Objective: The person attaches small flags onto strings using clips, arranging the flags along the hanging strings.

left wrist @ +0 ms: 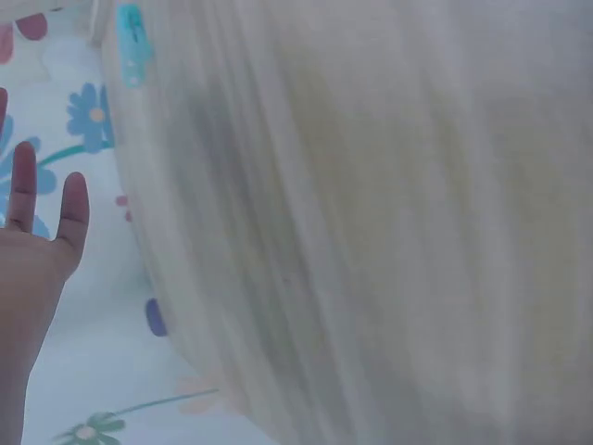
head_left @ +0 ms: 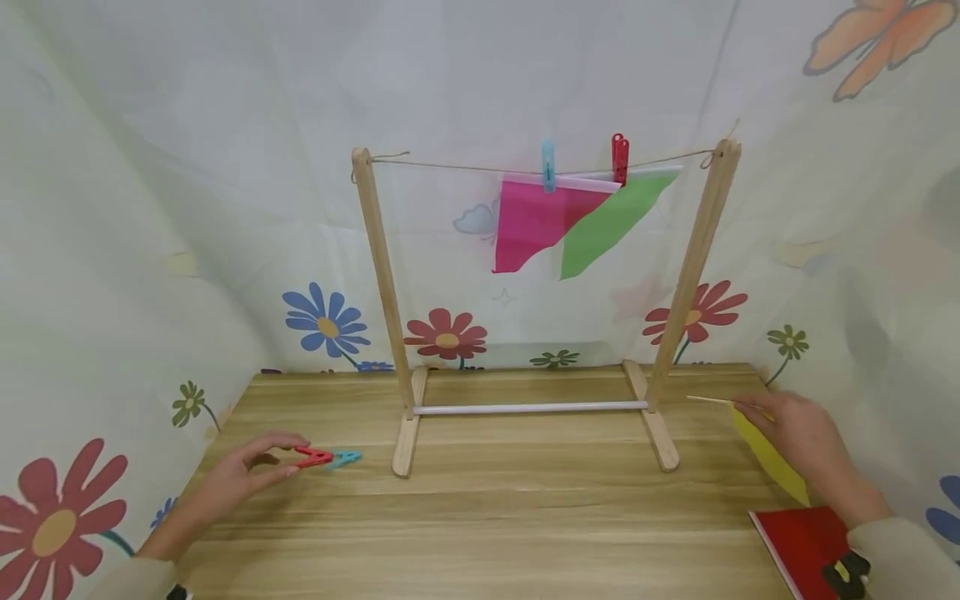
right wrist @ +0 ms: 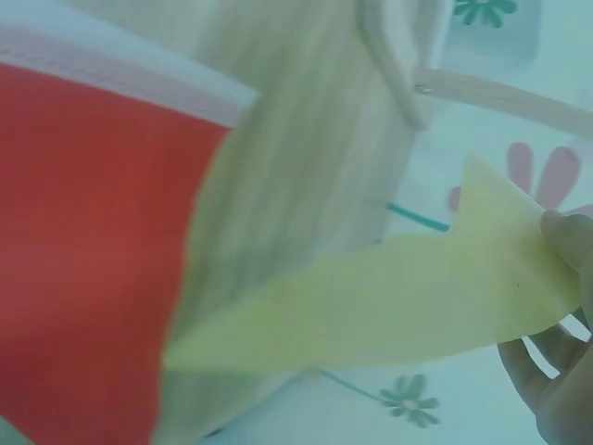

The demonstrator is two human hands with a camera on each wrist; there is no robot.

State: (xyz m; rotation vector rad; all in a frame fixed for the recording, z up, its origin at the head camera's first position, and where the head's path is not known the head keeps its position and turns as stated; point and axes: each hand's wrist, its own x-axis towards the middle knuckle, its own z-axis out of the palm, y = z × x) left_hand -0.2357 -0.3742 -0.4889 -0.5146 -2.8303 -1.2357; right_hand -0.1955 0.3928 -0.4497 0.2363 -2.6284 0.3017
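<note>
On the wooden table point(head_left: 480, 517) stands a small wooden rack point(head_left: 382, 275) with a string point(head_left: 450, 165) tied between its two posts. On the string hang a pink flag point(head_left: 528, 225), held by a blue peg point(head_left: 548, 165), and a green flag point(head_left: 607, 225), held by a red peg point(head_left: 619, 158).

The left hand point(head_left: 243, 477) lies low on the table at the left side. Its thumb and forefinger pinch a red peg on the table point(head_left: 313, 457), and a blue peg on the table point(head_left: 345, 457) lies just beside it, touching it or almost touching. In the left wrist view two fingers look straight, but the picture is blurred there.

The right hand point(head_left: 798, 433) is at the right edge of the table, near the right foot of the rack. It holds a yellow flag point(head_left: 772, 458) by its thin edge; the right wrist view shows the fingers point(right wrist: 565, 232) closed on the corner of the yellow sheet. A red flag point(head_left: 806, 546) lies flat on the table, near the right sleeve.
</note>
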